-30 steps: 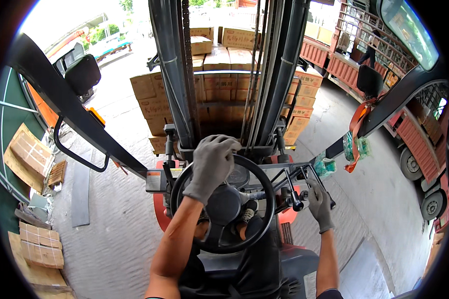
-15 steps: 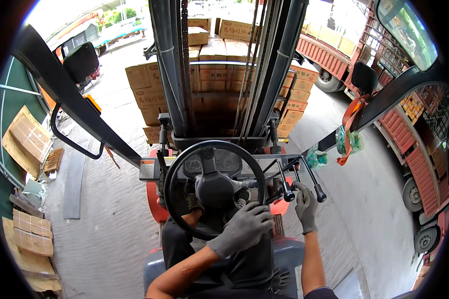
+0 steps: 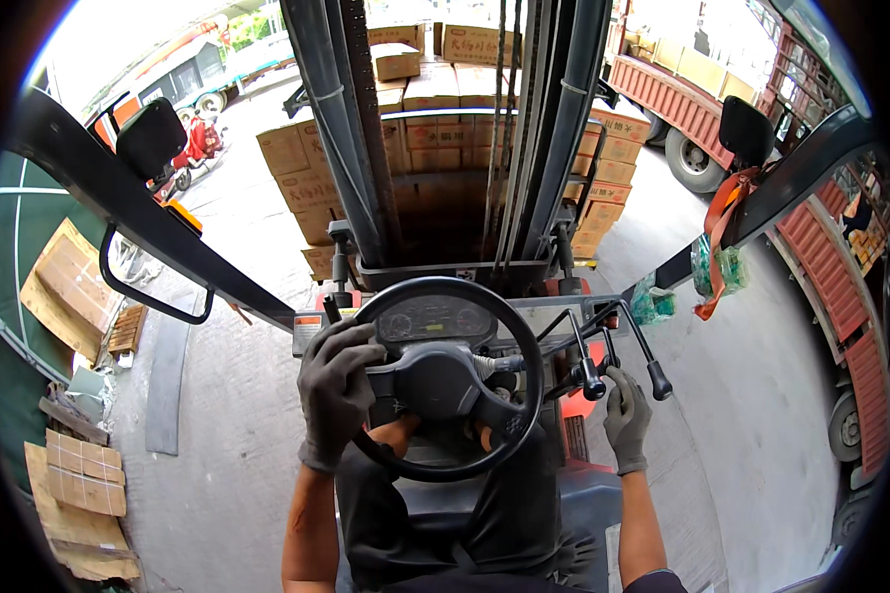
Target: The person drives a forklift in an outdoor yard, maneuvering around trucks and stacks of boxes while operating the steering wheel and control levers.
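In a forklift cab, the black steering wheel (image 3: 445,474) stands in front of my knees. My left hand (image 3: 338,390), in a grey glove, curls over the wheel's left rim, which its fingers and palm partly hide. To the right of the wheel, my right hand (image 3: 627,420), also gloved in grey, is closed at the middle control lever (image 3: 612,351); its knob is mostly hidden by the fingers. A left lever (image 3: 591,379) and a right lever (image 3: 660,381) with black knobs flank it. The dashboard (image 3: 435,321) shows through the upper part of the wheel.
Beyond the mast (image 3: 331,109) a tall stack of brown cartons (image 3: 440,84) blocks much of the forward view. A red truck (image 3: 677,94) stands ahead right, with another red truck bed (image 3: 826,267) alongside. Flattened cardboard (image 3: 84,474) leans at left. A red scooter (image 3: 200,143) stands farther off.
My left hand has moved from the wheel's lower right to its left rim, and the wheel has turned. The right hand stays at the lever. Surroundings have shifted slightly rightward.
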`<state>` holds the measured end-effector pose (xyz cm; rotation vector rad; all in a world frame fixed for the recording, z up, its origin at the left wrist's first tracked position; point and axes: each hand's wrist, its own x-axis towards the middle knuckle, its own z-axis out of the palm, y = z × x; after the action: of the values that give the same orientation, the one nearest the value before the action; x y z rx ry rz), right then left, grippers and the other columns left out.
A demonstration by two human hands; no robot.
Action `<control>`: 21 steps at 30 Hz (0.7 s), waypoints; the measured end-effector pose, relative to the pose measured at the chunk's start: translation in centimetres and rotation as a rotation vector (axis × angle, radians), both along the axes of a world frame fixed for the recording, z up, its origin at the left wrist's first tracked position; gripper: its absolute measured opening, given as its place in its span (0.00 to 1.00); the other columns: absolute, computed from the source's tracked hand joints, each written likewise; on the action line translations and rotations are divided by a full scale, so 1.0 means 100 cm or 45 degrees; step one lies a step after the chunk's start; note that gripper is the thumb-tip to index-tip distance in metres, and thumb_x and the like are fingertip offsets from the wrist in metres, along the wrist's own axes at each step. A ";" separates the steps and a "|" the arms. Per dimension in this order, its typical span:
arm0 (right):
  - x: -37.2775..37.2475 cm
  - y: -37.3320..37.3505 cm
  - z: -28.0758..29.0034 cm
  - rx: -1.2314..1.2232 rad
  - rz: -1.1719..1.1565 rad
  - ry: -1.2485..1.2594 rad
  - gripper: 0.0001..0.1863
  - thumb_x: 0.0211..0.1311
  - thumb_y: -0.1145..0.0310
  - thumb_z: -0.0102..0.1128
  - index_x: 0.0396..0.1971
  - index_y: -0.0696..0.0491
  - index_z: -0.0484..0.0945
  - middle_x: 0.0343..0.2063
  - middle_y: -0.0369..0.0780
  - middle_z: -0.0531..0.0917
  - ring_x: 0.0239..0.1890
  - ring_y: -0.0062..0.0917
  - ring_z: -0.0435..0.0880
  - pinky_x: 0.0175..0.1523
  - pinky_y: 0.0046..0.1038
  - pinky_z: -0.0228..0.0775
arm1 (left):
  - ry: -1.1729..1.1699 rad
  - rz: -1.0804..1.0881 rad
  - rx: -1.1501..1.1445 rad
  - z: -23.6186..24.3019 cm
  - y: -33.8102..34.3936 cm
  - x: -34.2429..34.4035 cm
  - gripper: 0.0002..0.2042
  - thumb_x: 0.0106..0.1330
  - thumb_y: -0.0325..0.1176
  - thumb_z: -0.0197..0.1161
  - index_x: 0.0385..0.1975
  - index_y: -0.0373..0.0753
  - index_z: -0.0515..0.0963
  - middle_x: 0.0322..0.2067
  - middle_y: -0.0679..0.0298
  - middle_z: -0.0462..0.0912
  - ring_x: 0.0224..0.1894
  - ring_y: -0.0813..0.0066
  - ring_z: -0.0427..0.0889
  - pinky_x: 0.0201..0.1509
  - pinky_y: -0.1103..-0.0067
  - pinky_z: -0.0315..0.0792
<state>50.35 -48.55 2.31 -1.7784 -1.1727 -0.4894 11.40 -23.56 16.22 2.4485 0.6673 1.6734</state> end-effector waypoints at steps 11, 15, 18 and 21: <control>-0.003 0.034 0.061 -0.017 0.058 0.379 0.16 0.83 0.76 0.55 0.60 0.61 0.87 0.48 0.44 0.94 0.46 0.24 0.92 0.55 0.29 0.83 | 0.036 -0.218 -0.050 0.062 0.063 0.085 0.13 0.66 0.19 0.65 0.41 0.41 0.94 0.46 0.60 0.96 0.51 0.57 0.94 0.60 0.65 0.85; -0.012 0.038 0.065 -0.019 0.022 0.376 0.15 0.83 0.74 0.56 0.59 0.59 0.88 0.46 0.43 0.95 0.40 0.24 0.90 0.48 0.29 0.82 | 0.195 -0.324 -0.034 0.078 0.062 0.109 0.11 0.67 0.24 0.65 0.41 0.41 0.94 0.42 0.58 0.95 0.48 0.55 0.93 0.59 0.63 0.84; -0.011 0.044 0.062 0.088 0.050 0.459 0.13 0.82 0.74 0.60 0.57 0.56 0.89 0.43 0.42 0.95 0.33 0.25 0.89 0.41 0.31 0.81 | 0.480 -0.232 0.021 0.090 0.055 0.116 0.12 0.68 0.23 0.65 0.42 0.41 0.95 0.45 0.58 0.96 0.52 0.53 0.92 0.62 0.63 0.84; -0.018 0.049 0.067 0.000 -0.006 0.336 0.14 0.83 0.71 0.59 0.58 0.56 0.89 0.41 0.41 0.94 0.32 0.24 0.90 0.40 0.30 0.81 | 0.679 -0.121 0.184 0.089 0.053 0.121 0.13 0.65 0.29 0.66 0.44 0.44 0.95 0.41 0.59 0.95 0.51 0.57 0.92 0.65 0.61 0.80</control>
<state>48.58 -43.70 8.97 -1.7835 -0.9838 -0.2473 23.47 -18.25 25.11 3.0045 0.4737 1.0645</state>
